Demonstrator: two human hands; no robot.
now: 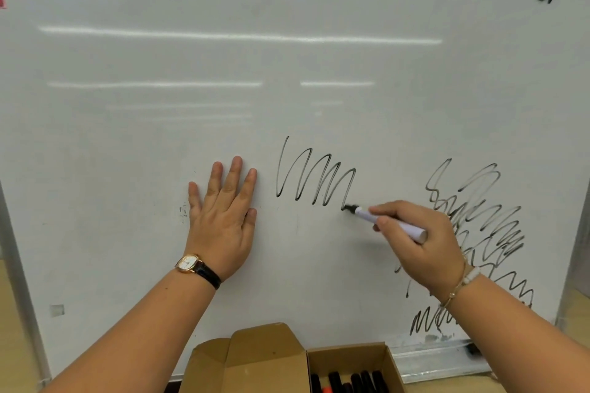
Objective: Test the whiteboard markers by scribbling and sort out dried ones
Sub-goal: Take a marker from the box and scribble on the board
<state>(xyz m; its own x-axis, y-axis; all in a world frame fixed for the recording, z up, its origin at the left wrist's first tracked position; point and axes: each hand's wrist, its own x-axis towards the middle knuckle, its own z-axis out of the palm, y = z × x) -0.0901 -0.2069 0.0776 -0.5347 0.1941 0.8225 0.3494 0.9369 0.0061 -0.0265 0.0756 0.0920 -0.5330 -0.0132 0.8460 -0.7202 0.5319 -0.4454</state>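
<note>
We judge task midway: right hand (415, 239) grips marker (389, 223), tip ending dark zigzag (316, 179); left hand (223, 217) flat, released, on whiteboard (159, 57). Other scribbles (485, 220) done; boxed markers (351, 381) left.

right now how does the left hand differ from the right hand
The left hand lies flat on the whiteboard with straight fingers and holds nothing; the right hand grips a marker, its tip at the end of a black scribble. The left wrist wears a watch on a black strap; the right wrist wears thin bracelets. Both are bare and low on the whiteboard.
</note>
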